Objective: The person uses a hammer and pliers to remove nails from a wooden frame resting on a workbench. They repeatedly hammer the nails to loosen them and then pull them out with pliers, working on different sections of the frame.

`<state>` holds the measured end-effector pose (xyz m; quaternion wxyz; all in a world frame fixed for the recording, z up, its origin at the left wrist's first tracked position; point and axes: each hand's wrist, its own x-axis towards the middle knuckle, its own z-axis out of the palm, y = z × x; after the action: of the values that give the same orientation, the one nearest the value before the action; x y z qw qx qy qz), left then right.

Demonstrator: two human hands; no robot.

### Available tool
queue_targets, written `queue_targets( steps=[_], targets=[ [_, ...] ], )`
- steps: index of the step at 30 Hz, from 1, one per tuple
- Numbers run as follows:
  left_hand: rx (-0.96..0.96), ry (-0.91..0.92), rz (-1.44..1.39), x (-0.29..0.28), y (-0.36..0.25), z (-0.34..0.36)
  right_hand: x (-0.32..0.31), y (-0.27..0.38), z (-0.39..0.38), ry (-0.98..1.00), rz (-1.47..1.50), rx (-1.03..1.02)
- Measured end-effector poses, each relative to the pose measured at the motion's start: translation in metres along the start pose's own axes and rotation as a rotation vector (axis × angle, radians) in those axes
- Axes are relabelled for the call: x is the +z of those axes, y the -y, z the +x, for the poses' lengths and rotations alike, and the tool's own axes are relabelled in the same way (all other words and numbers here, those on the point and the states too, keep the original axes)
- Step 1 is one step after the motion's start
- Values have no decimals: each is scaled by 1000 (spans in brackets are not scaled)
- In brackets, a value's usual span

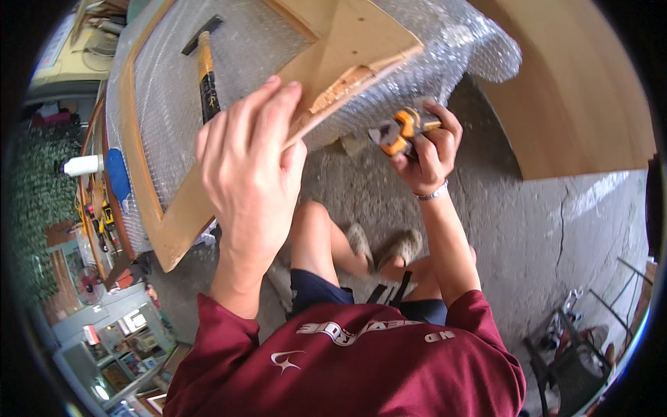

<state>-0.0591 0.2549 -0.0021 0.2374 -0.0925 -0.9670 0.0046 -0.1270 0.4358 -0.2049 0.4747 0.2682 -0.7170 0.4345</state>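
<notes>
Grey concrete floor lies under the work, and transparent bubble wrap covers the surface in front of the person. On this wrap is the wooden frame, its near edge close to the person and its right end showing rough, splintered wood. The left hand is clamped on this near edge, with the fingers over the upper face. The right hand, apart from the left one, is closed around orange-and-black pliers, whose head points left toward the frame without touching it. Inside the frame, at the far left, rests a hammer with a yellow and black handle. Further to the right stands a large brown panel. To the left are a blue oval piece and a white cylinder; near left, crowded shelves.
</notes>
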Motion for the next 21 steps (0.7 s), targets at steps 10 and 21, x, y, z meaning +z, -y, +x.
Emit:
queue_targets(
  steps=[10, 21],
  targets=[
    [142, -188, 57, 6, 4, -52, -4, -35, 42, -191, -236, -567],
    [120, -356, 204, 26, -18, -46, 46, -3, -13, -250, -123, -186]
  ],
)
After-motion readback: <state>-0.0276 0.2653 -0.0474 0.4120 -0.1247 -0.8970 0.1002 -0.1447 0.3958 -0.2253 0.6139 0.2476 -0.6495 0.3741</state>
